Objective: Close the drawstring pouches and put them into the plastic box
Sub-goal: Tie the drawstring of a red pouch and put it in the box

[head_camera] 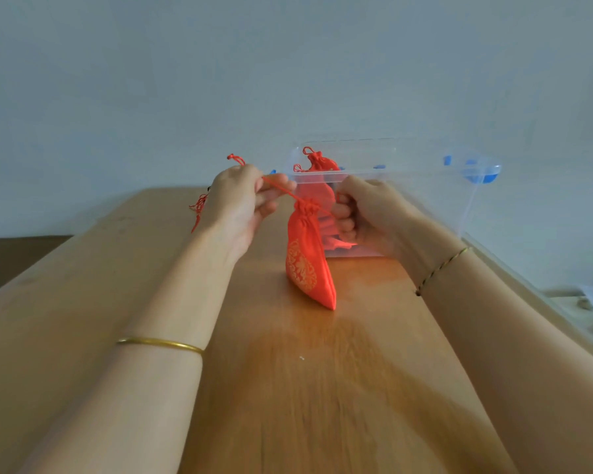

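**Pale wall, wooden desk: red pouch cinched in front of the box**

Against a bare, pale wall (288, 63), a person worked at a wooden desk (322, 388) on a red drawstring pouch (305, 265) patterned in gold. The left hand (243, 203), with a gold bangle (160, 343) on its forearm, pinched one end of the drawstring (281, 189) and drew it up and to the left. A knotted end stuck out above the knuckles and a red tassel (198, 206) hung behind the wrist. The right hand (363, 213), above a thin cord bracelet (440, 268), was curled into a fist just beside the pouch's neck and appeared to grip the cord's other end, though the fingers hid most of it.

The pouch hung between the two hands with its neck gathered into tight pleats and its lower corner seemingly touching the desk. Just behind it stood the clear plastic box (408, 170), open at the top, with blue latches (486, 174) at its far end. At least one closed red pouch (320, 164) already lay inside.

By the look of the puckered neck, the closing step was nearly done. The next move would call for lifting the pouch clear of the near wall of the box and lowering it onto those inside. Both cords would need to stay taut so the mouth could not slacken on the way.
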{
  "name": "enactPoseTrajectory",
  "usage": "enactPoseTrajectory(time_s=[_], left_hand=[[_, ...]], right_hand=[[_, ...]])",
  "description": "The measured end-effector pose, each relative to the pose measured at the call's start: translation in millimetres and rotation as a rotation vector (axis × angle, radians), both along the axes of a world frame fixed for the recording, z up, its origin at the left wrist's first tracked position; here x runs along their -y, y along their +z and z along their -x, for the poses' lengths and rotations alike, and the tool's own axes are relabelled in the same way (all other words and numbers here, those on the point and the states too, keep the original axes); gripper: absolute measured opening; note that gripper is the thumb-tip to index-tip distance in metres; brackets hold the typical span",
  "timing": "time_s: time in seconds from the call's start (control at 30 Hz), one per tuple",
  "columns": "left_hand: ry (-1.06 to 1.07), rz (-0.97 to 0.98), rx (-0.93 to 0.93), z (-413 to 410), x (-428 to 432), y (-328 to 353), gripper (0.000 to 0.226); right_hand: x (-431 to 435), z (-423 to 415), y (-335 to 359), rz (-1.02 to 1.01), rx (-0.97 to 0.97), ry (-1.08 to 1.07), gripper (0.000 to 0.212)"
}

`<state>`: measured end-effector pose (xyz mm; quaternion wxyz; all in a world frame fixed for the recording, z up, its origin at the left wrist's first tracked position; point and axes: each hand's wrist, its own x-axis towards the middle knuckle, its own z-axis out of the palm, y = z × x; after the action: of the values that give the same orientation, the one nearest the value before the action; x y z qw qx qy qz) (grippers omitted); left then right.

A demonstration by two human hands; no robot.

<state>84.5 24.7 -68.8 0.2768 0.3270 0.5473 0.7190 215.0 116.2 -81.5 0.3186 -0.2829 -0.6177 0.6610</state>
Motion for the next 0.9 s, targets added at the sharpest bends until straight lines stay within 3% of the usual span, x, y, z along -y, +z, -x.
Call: enactPoseTrajectory(time_s=[0.07, 0.23, 0.47, 0.6, 0.7, 0.77, 0.9], left_hand=[[-0.094, -0.031, 0.031, -3.5, 1.9, 1.6, 0.029], [-0.262, 0.108, -0.194, -6.8, 10.9, 4.9, 0.021], [-0.261, 0.198, -0.487, -18.4, 17.2, 13.4, 0.02], [-0.279, 0.174, -0.406, -17.9, 15.0, 12.6, 0.019], [-0.29, 0.132, -0.307, -15.3, 12.5, 11.4, 0.019], [-0.273, 0.118, -0.268, -15.8, 11.9, 11.0, 0.02], [-0.178, 0.116, -0.227, -18.9, 12.0, 11.3, 0.019]], right_hand=[[1.3, -1.3, 2.0, -0.017, 0.016, -0.014, 0.029], [7.7, -9.2, 20.0, -0.043, -0.197, 0.015, 0.031], [24.5, -3.4, 28.6, -0.268, -0.201, 0.065, 0.027], [21.9, -6.3, 26.1, -0.212, -0.014, 0.038, 0.04], [22.3, -4.6, 24.2, -0.155, -0.002, 0.014, 0.028], [21.4, -3.0, 23.0, -0.252, -0.015, -0.031, 0.016], [20.8, -1.7, 18.2, -0.593, 0.038, -0.062, 0.019]])
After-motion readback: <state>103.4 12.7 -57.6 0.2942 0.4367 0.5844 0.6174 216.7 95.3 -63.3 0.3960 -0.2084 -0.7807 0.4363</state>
